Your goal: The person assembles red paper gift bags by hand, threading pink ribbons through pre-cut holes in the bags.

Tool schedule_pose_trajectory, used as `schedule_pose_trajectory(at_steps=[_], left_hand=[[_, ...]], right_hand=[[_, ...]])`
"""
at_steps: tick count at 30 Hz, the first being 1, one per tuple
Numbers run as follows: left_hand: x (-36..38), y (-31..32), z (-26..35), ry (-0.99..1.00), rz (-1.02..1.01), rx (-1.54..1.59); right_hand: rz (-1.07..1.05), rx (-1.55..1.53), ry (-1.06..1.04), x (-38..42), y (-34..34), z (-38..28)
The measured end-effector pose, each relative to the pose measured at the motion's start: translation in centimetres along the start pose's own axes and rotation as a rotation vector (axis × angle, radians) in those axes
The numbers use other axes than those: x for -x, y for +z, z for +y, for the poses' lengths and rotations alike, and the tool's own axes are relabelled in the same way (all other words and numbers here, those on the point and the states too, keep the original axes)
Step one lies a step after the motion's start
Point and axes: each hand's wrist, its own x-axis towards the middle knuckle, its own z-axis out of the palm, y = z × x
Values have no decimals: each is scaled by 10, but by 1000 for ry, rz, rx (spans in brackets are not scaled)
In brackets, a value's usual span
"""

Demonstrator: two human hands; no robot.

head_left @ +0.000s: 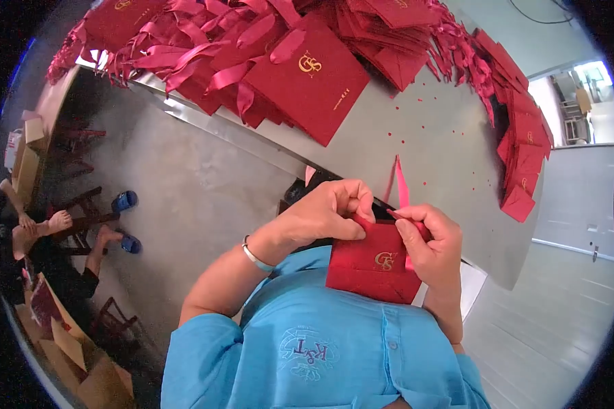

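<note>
A dark red paper bag (372, 262) with a gold logo is held against my blue shirt, between both hands. My left hand (324, 213), a bracelet on its wrist, pinches the bag's top edge at the left. My right hand (431, 247) grips the bag's right side and pinches a pink-red ribbon (400, 185) that sticks up from the top edge. The ribbon's lower end is hidden by my fingers.
A grey table (423, 129) in front carries a big heap of red logo bags with ribbons (286, 61) and a stack of flat bags (525, 157) at its right edge. Small red paper dots lie scattered on it. At the left are another person's bare feet (58, 223), blue sandals and cardboard pieces (68, 347).
</note>
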Motion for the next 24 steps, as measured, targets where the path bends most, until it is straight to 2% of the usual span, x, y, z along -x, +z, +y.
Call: schedule_pose_trajectory(at_steps=[3,4,5,6,7,8,9,10,12,16,18,19,21,22,24], left_hand=[[0,1,-1,34,1,-15],[1,3,-2,5,18,-13],[1,5,-3,30,36,-94],[-2,2,-12,13,48,-208],[-1,6,-8,81,62,-285],[-5,2,-15,55,19,-209],[-9,0,-19,165,17,-245],[-7,4,-15,166,72,-271],[-6,8,-11,179,88,-207],[-4,10,-13,202,108,-165],[0,11,-13,240,143,-176],[1,14,-10,224,136,-145],[-1,17,-10,245,84,-96],[-2,15,-11,249,88,-100],[-3,15,-10,214,43,-31]], right_hand=[[-8,-35,92,1,-1,-6],[17,46,44,3,-1,-7],[32,102,-29,3,-1,-6],[31,83,29,8,-3,-4],[11,55,73,10,-4,-1],[25,187,-120,7,-4,0],[58,155,-152,7,-3,13],[97,138,-165,6,-1,22],[-2,7,-2,3,-1,5],[40,-128,-7,3,4,-1],[-63,-48,374,7,-4,-17],[-72,-57,360,7,-2,-16],[1,-119,126,9,2,-15],[-1,-121,120,9,2,-19],[-15,-91,258,10,0,-27]])
